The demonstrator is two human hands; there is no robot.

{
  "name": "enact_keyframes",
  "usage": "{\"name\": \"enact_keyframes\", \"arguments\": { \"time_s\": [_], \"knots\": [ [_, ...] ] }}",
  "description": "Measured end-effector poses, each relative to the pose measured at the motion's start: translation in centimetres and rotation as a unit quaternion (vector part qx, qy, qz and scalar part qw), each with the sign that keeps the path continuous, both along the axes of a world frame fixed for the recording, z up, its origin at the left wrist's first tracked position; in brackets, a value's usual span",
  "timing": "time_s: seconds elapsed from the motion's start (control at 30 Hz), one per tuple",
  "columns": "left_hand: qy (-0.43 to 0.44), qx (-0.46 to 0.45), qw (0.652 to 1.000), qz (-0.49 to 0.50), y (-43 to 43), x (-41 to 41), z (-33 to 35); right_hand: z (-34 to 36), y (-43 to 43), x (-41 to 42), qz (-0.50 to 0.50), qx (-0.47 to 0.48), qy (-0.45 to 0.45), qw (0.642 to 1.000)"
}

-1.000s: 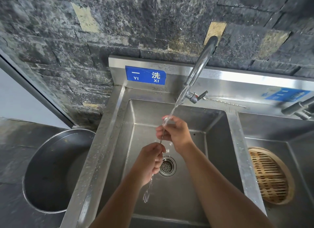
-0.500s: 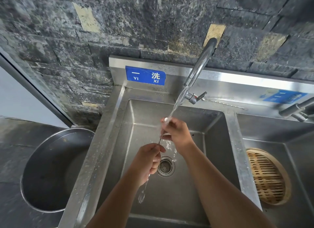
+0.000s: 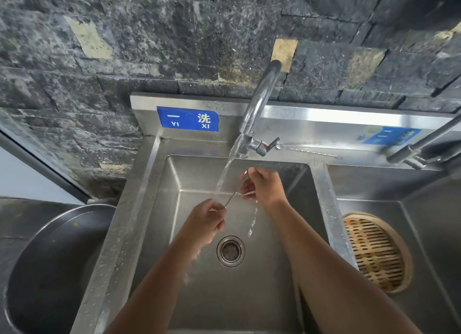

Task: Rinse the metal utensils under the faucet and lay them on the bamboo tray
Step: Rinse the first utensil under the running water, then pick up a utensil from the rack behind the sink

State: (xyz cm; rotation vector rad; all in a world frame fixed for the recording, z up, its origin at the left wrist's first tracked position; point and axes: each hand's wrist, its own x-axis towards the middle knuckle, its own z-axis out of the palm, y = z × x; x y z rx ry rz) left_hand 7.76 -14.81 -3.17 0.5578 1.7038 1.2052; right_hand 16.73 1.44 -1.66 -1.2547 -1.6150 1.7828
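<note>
Two basins: left sink [image 3: 269, 296] under running faucet [image 3: 259, 104], bamboo tray [image 3: 376, 254] in right basin. Right hand [image 3: 264, 184] and left hand [image 3: 207, 221] over drain, fingers curled, each pinching an end of thin metal utensil [image 3: 230, 199], touching the water stream.
</note>
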Motion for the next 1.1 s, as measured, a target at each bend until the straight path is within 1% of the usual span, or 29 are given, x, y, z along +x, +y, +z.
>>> {"name": "enact_keyframes", "arguments": {
  "time_s": [0.07, 0.17, 0.3, 0.47, 0.57, 0.63, 0.77, 0.87, 1.0, 1.1],
  "knots": [
    [0.093, -0.005, 0.995, -0.031, 1.9, -0.1, 0.0, -0.2, 2.4, 1.8, -0.009, 0.03, -0.011, 0.999],
    [0.22, -0.022, 0.973, -0.06, 5.4, 0.3, -0.2, -0.5, 6.7, 5.0, -0.004, 0.061, -0.025, 0.998],
    [0.304, -0.017, 0.948, -0.096, 11.0, 1.8, -0.4, -1.4, 13.1, 9.8, -0.026, 0.077, -0.037, 0.996],
    [0.364, -0.023, 0.922, -0.132, 18.9, 4.9, -1.1, -2.9, 20.3, 15.0, -0.043, 0.087, -0.061, 0.993],
    [0.379, -0.001, 0.915, -0.141, 24.0, 6.5, -1.9, -3.8, 24.1, 17.1, -0.07, 0.085, -0.075, 0.991],
    [0.391, 0.004, 0.91, -0.138, 27.1, 7.0, -2.7, -4.6, 26.4, 18.1, -0.08, 0.085, -0.09, 0.989],
    [0.454, 0.0, 0.882, -0.127, 31.4, 6.6, -4.7, -6.4, 30.1, 18.0, -0.077, 0.084, -0.127, 0.985],
    [0.492, -0.012, 0.861, -0.13, 33.5, 5.6, -6.3, -8.4, 31.9, 17.0, -0.06, 0.122, -0.183, 0.974],
    [0.55, -0.013, 0.823, -0.142, 34.4, 5.2, -8.2, -10.4, 32.7, 16.0, -0.045, 0.184, -0.236, 0.953],
    [0.57, -0.022, 0.811, -0.132, 34.4, 5.4, -9.2, -11.1, 32.7, 15.8, -0.045, 0.236, -0.281, 0.929]
  ]
}}
